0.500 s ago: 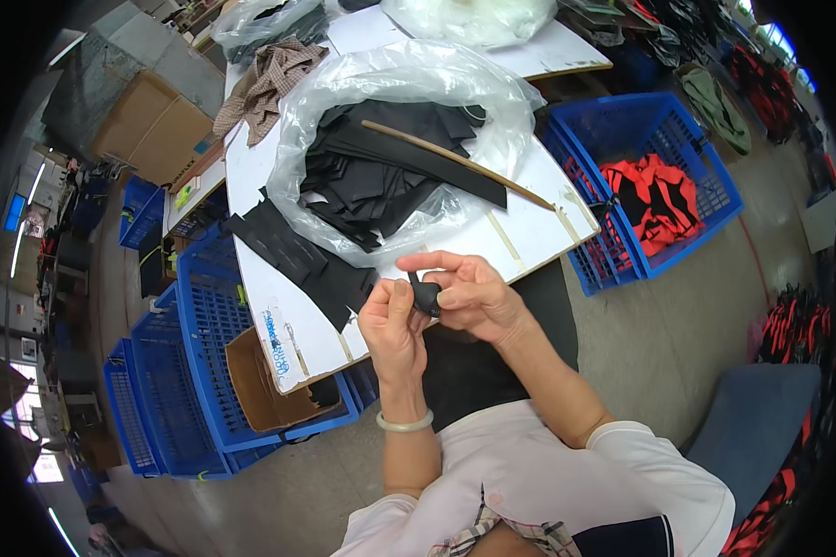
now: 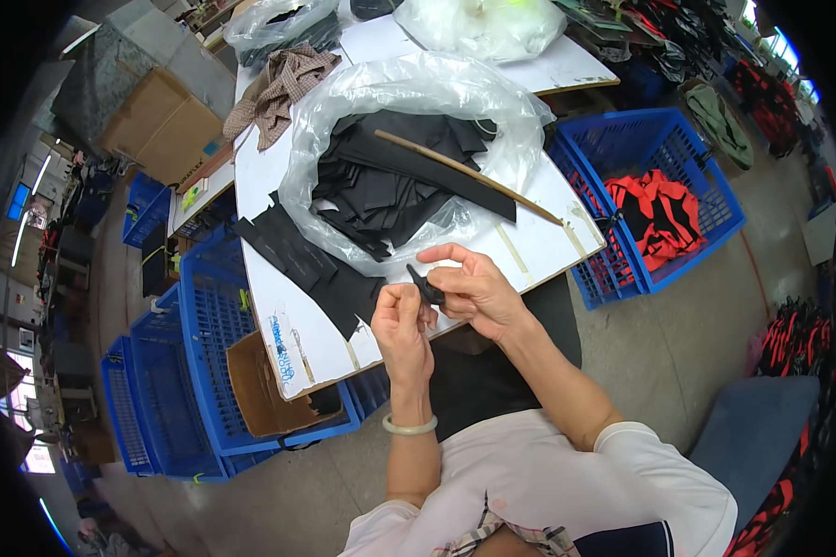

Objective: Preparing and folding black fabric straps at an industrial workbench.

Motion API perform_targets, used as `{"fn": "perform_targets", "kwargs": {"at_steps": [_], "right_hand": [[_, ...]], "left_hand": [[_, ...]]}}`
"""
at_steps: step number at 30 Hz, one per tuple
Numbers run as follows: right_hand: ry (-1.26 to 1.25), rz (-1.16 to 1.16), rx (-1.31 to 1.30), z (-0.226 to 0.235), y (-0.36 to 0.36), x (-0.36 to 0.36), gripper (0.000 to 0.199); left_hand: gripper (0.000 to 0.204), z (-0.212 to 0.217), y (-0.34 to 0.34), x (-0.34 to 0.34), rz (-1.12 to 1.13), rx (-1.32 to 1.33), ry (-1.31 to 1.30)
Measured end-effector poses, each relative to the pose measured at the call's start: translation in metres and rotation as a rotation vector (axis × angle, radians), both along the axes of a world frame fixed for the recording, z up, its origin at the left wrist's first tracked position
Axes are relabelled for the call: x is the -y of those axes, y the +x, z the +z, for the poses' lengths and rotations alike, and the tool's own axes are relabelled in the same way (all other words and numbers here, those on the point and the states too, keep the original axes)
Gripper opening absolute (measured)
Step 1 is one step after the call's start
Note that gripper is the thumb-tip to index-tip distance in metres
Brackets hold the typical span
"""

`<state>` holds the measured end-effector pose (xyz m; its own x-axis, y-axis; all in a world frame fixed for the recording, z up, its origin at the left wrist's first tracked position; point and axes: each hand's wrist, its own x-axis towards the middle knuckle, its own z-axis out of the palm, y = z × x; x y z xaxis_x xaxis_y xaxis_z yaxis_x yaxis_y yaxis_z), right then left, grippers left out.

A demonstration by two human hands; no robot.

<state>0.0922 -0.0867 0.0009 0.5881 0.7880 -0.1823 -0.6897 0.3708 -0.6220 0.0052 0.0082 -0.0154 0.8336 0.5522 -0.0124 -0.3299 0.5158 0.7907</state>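
Observation:
Close together over the table's near edge, both hands are working at a small black piece (image 2: 427, 288), seemingly a strip of cloth folded or bent over. My right hand (image 2: 483, 295) pinches it between thumb and fingers, with the index finger stretched out above. My left hand (image 2: 402, 339) is closed at the piece's other side, thumb pressed against the fingers; what lies in that pinch is mostly hidden. Beyond them, a clear plastic bag (image 2: 306, 121) holds a heap of black cloth strips (image 2: 381, 176). More black strips (image 2: 297, 265) lie fanned on the white table (image 2: 283, 348) to the left.
A wooden stick (image 2: 474, 174) lies across the bag and table. Blue baskets (image 2: 190, 325) stand at the left, one holding a cardboard box (image 2: 246, 381). At the right, another blue basket (image 2: 706, 218) contains red-and-black cloth (image 2: 655, 218). A checked cloth (image 2: 283, 88) rests at the back.
The black piece now looks narrower, with its end pointing up and left between the hands. My left fingers have curled in more. The whole view has shifted slightly.

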Motion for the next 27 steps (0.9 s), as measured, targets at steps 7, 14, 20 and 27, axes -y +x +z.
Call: {"fn": "perform_targets", "kwargs": {"at_steps": [7,14,20,27], "right_hand": [[-0.074,-0.066,0.171,0.008,-0.004,0.008,0.042],[-0.032,-0.027,0.079,0.005,-0.003,0.016,0.036],[-0.077,-0.081,0.149,0.005,-0.013,0.015,0.03],[-0.165,-0.18,0.238,0.017,0.005,0.007,0.029]], "left_hand": [[0.023,0.01,-0.006,-0.009,0.024,-0.119,0.31],[0.017,0.017,-0.01,-0.005,-0.038,-0.166,0.489],[0.012,0.012,0.004,-0.007,0.402,-0.189,1.436],[0.008,0.02,0.003,-0.001,0.277,-0.119,1.327]]}}
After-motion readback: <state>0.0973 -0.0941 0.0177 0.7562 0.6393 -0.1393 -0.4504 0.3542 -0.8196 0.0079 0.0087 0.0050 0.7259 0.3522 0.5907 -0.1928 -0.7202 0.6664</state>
